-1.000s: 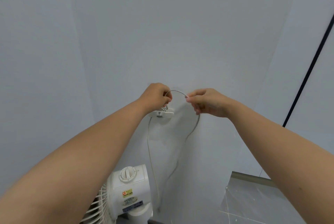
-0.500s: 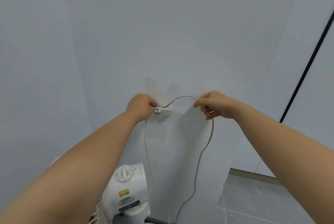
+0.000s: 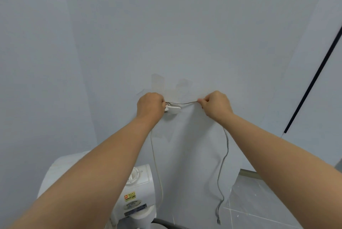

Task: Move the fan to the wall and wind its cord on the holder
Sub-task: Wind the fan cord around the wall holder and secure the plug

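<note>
A white fan (image 3: 137,191) with a round dial and stickers stands at the foot of the pale wall (image 3: 185,25), partly hidden by my left forearm. A small white holder (image 3: 173,109) is fixed on the wall. My left hand (image 3: 149,105) is closed at the holder's left end, on the cord there. My right hand (image 3: 215,104) pinches the thin grey cord (image 3: 185,103), stretched taut between both hands. From my right hand the cord hangs down to a loose end (image 3: 219,219). Another strand (image 3: 156,164) drops from the holder toward the fan.
A black vertical strip (image 3: 312,82) runs down the right wall panel. Grey floor tiles (image 3: 259,206) and a metal skirting edge (image 3: 248,173) lie at lower right. Patched marks (image 3: 170,84) show on the wall above the holder. A white rounded surface (image 3: 61,166) sits left of the fan.
My right hand has pulled the cord from a raised arc into a taut, nearly straight line and moved right. My left hand shifted left of the holder. The hanging cord end swung right.
</note>
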